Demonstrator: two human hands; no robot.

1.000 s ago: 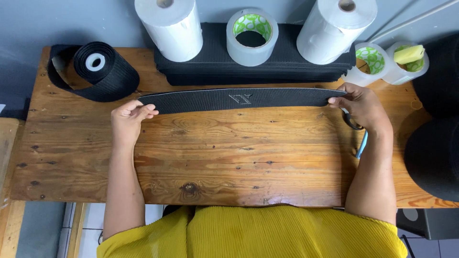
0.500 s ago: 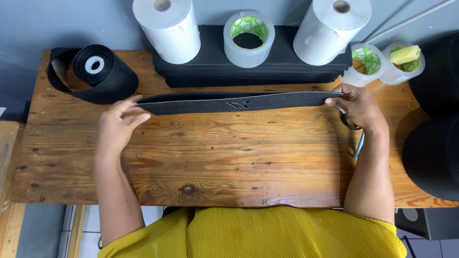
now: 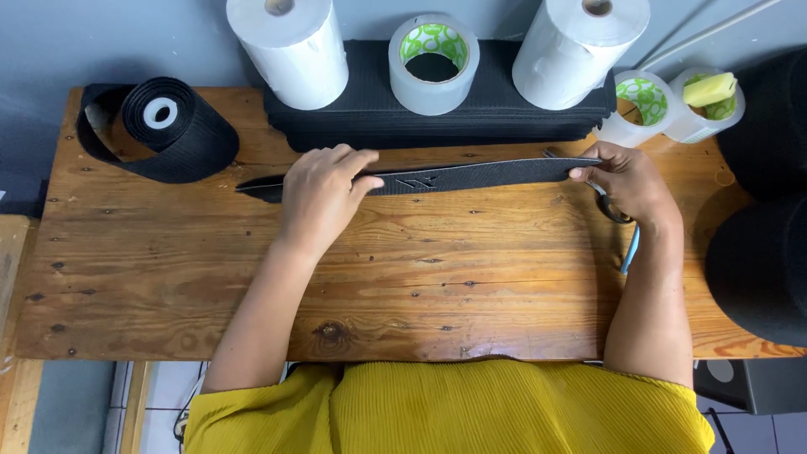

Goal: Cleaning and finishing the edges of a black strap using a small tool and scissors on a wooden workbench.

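Observation:
A long black strap point(image 3: 471, 176) lies stretched across the far part of the wooden table point(image 3: 420, 286). My left hand point(image 3: 324, 193) rests over the strap left of its middle, with the fingers curled onto it. The strap's pointed left end point(image 3: 256, 187) sticks out free behind that hand. My right hand point(image 3: 626, 181) pinches the strap's right end. Scissors with blue handles point(image 3: 629, 248) hang from the same hand, mostly hidden beneath it.
A roll of black webbing point(image 3: 160, 126) sits at the far left. Along the back lies a stack of black straps point(image 3: 378, 113) bearing two white paper rolls point(image 3: 290, 46) and a tape roll point(image 3: 433, 63). Small tape rolls point(image 3: 643, 105) and black round shapes point(image 3: 761, 269) crowd the right.
My left hand has let go of the strap's left end and slid right along it towards the middle. The right hand stays at the right end.

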